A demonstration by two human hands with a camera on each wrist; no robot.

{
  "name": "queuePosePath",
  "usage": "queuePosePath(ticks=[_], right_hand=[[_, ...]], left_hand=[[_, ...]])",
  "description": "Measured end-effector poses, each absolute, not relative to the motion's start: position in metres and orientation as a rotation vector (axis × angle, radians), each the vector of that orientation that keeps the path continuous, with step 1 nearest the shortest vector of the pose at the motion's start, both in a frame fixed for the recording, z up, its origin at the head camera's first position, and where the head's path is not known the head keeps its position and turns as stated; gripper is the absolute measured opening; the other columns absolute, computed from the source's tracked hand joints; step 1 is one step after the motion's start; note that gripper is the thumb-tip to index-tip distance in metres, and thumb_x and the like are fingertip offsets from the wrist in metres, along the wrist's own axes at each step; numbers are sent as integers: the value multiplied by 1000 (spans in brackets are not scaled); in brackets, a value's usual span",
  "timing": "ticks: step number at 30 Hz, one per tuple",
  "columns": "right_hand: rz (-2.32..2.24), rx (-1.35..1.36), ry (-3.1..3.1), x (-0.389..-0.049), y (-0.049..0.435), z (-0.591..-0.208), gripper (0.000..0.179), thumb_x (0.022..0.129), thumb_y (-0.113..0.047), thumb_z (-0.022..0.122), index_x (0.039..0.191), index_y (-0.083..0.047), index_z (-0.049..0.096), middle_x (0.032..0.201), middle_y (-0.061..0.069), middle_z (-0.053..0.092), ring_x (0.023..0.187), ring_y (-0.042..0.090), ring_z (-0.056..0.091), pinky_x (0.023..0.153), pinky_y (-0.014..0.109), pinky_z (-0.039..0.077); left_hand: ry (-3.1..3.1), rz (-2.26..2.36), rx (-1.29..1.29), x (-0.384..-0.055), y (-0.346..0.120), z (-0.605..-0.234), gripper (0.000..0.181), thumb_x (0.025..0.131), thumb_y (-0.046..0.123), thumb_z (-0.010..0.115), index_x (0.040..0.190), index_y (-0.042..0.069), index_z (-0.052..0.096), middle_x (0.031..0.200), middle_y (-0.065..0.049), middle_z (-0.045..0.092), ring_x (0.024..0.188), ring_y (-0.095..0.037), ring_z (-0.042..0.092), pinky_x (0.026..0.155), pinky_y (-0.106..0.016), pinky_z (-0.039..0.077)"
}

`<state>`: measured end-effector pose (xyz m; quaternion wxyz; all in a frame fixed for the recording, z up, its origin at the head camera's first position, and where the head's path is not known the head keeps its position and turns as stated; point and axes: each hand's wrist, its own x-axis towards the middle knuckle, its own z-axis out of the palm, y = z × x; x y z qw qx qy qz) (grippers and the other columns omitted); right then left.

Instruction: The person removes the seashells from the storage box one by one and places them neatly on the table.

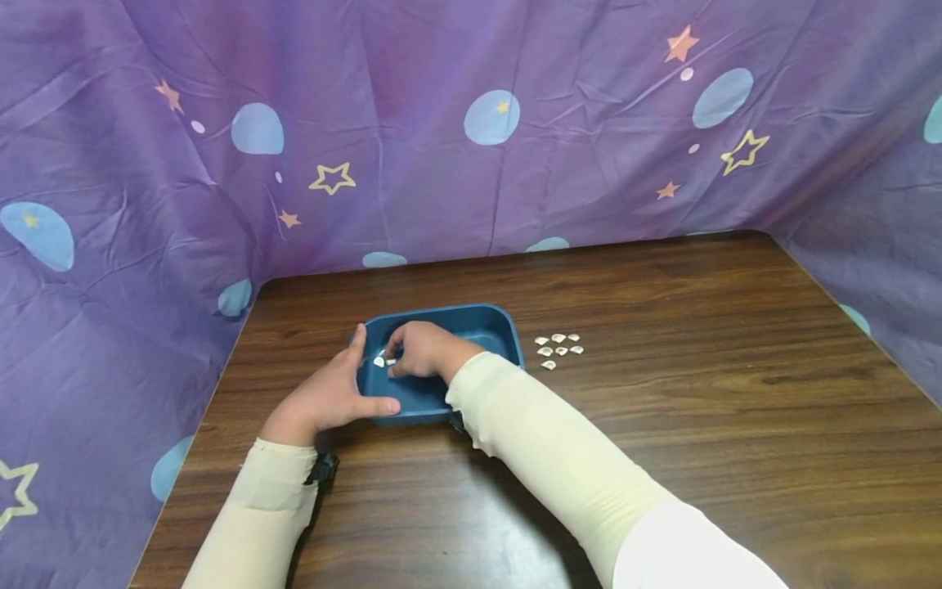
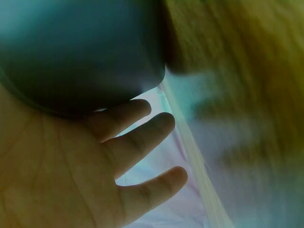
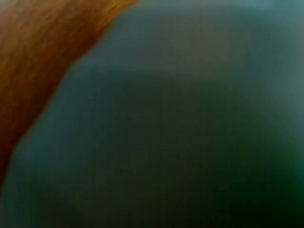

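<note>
A blue rectangular tray [image 1: 419, 399] sits on the table. My left hand [image 1: 327, 397] is spread against its left end, thumb over the near rim; the left wrist view shows straight, parted fingers [image 2: 142, 142] beside the dark tray wall [image 2: 95, 61]. Inside the tray my right hand [image 1: 423, 350] reaches to the left end. Its thumb and fingertips pinch a small white shell [image 1: 391, 361], partly hidden by them. Another white shell [image 1: 379, 361] lies just left of the fingertips. The right wrist view shows the blurred tray [image 3: 166, 118] and no fingers.
Several small white shells [image 1: 562, 351] lie in loose rows on the wooden table [image 1: 699, 393], right of the tray. A purple curtain [image 1: 412, 74] with stars and planets hangs behind the table and along its sides.
</note>
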<state>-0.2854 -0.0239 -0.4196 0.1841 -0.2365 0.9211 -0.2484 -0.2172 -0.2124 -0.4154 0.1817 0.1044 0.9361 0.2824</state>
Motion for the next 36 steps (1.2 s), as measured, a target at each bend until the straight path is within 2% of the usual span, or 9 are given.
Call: queuePosePath(ticks=[5,10,18,27,36], right_hand=[[-708,-693,2609,-285,-22,-419,7,91,-18,83,97,-16,79,93,-6,73,86,12,61,88,28,51],[-692,-732,2622,-285,-22,-419,6,89,-12,83,88,-14,78,83,-7,71,79,11,60,77,24,50],[-718,-698,2610,-284,-22,-421,13,90,-13,84,85,-14,72,81,-5,67,78,13,59,76,26,49],[-706,-693,2594,-284,-21,-419,7,89,-11,83,90,-13,77,85,-5,70,81,12,60,78,25,50],[-707,-667,2582,-284,-22,-421,11,92,-11,82,86,-15,73,85,-3,69,80,14,61,77,26,50]], left_hand=[[2644,803,300,-217,-212,-416,141,84,64,81,166,7,-17,172,-32,10,156,-51,25,123,-63,30],[2644,804,304,-217,-212,-415,141,83,64,82,167,7,-17,172,-32,10,155,-51,26,122,-64,31],[2641,811,304,-216,-212,-413,140,84,63,82,167,6,-16,172,-33,10,155,-51,26,122,-64,31],[2645,796,291,-216,-212,-414,141,83,65,81,167,8,-17,172,-33,9,155,-51,25,122,-64,31],[2635,809,292,-217,-212,-414,140,84,64,82,167,9,-18,172,-33,9,155,-51,26,122,-64,31]])
